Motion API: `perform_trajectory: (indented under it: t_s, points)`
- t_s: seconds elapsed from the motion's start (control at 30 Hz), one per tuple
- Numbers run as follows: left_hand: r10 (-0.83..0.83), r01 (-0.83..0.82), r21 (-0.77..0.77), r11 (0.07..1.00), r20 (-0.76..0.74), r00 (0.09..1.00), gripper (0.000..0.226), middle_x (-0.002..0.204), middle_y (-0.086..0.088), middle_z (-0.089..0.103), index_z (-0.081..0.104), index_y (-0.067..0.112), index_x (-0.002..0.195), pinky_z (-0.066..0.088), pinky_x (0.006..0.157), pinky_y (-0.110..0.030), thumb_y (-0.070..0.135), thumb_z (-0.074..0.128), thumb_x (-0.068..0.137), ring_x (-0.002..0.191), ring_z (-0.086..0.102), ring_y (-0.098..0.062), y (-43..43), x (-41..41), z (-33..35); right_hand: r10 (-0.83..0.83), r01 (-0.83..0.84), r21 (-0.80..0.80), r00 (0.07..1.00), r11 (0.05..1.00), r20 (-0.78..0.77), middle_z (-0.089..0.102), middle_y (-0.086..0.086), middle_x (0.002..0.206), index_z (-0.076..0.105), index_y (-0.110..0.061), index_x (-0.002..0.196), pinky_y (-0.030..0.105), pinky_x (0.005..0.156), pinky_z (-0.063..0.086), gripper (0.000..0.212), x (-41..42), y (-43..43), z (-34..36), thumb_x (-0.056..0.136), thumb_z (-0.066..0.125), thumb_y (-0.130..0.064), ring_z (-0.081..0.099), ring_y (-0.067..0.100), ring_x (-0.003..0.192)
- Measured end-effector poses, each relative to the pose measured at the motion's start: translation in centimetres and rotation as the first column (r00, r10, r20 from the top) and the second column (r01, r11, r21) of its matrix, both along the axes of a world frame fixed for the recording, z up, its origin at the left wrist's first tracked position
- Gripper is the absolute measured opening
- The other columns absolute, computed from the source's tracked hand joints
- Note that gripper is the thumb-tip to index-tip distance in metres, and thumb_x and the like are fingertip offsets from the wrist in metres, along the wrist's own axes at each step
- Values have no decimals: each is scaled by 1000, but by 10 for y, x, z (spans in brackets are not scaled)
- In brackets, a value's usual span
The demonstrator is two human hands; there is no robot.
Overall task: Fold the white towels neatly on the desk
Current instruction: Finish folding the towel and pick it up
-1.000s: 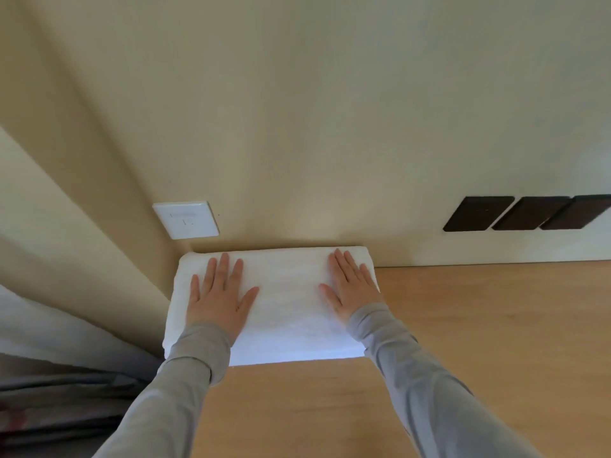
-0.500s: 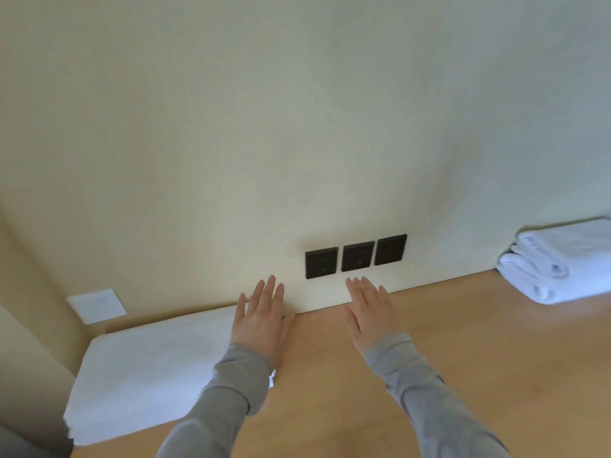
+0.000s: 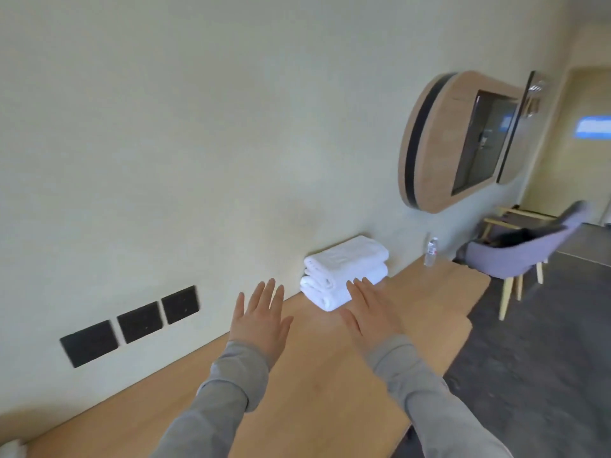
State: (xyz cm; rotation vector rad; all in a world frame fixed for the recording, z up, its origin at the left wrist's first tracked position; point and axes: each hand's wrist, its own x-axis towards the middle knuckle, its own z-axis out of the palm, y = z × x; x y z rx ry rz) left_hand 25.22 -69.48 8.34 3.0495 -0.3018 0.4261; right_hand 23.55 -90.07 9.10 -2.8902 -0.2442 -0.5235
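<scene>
A stack of folded white towels (image 3: 344, 269) lies on the wooden desk (image 3: 317, 385) against the wall, far side of my hands. My left hand (image 3: 261, 319) hovers over the desk, fingers spread, palm down, holding nothing. My right hand (image 3: 372, 309) is also flat and empty, its fingertips just short of the stack's near edge. A corner of the flat folded towel (image 3: 13, 449) shows at the bottom left edge of the view. Grey sleeves cover both arms.
Three black wall sockets (image 3: 132, 323) sit above the desk on the left. A small water bottle (image 3: 430, 252) stands at the desk's far end. Beyond it is a purple chair (image 3: 522, 252). A wooden wall-mounted unit (image 3: 453, 140) hangs above. Dark floor lies to the right.
Both hands lifted off the flat folded towel on the left and moved right along the desk. The view swung right; the stacked towels are now just ahead of my hands.
</scene>
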Motion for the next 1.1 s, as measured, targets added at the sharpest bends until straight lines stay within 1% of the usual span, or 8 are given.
perform_trajectory:
  t_s: [0.1,0.2,0.3,0.6,0.77,0.97,1.03,1.1]
  points:
    - [-54,54,-8,999,-9,999,59,159,6,-6,-1,23,150,-3,118,-40,46,17,99,146,-7,-12,-46,26,0,-77,77,-34,997,996,-11,11,2,157,11,-14,149,31,118,1,55,17,-48,1,101,21,-39,3,15,146]
    - [-81,81,1,997,-10,997,58,159,6,-5,-1,23,150,-2,118,-40,45,18,99,146,-5,-11,-88,57,-9,-114,113,-42,994,993,-5,15,3,157,14,-14,149,28,116,-4,60,40,-85,-6,97,10,-44,5,15,146]
    - [-84,84,8,996,-11,996,58,159,6,-7,-3,23,150,-2,118,-41,45,17,99,146,-6,-12,-118,98,-15,-114,111,-119,993,987,-22,11,1,157,10,-14,149,28,116,-5,55,79,-119,-14,101,20,-38,2,14,146]
    - [22,-22,3,1000,-6,1000,58,159,3,-6,0,20,150,-7,116,-43,44,16,100,146,-6,-14,-167,243,-21,-119,85,-227,983,970,-141,2,0,158,2,-15,149,32,118,2,54,228,-188,-5,102,20,-35,-3,14,146]
    - [62,-65,-43,997,-75,995,58,159,5,-5,-1,22,150,-1,118,-38,44,18,100,146,-4,-12,-182,287,-39,-106,84,-151,984,985,-143,9,-3,157,9,-17,149,31,118,6,53,287,-209,-26,102,22,-36,1,11,146]
    - [125,-128,-15,992,-130,984,58,159,6,-2,0,22,150,5,118,-35,43,20,100,146,-1,-13,-211,326,-76,14,-41,-120,977,992,-212,11,-2,157,12,-17,149,31,118,8,53,358,-240,-69,101,24,-36,3,12,146]
    - [169,-173,-9,985,-154,973,58,159,5,3,3,21,150,9,118,-33,43,21,100,146,4,-12,-224,339,-88,70,-93,-80,966,992,-250,12,0,157,13,-16,148,31,118,8,52,386,-252,-87,101,25,-35,4,14,146]
    - [216,-223,-23,975,-168,962,56,156,4,17,13,21,149,19,115,-31,43,25,99,142,17,-13,-236,350,-98,115,-129,-31,951,991,-286,16,0,156,15,-16,148,30,117,10,52,415,-264,-103,101,27,-35,8,15,145]
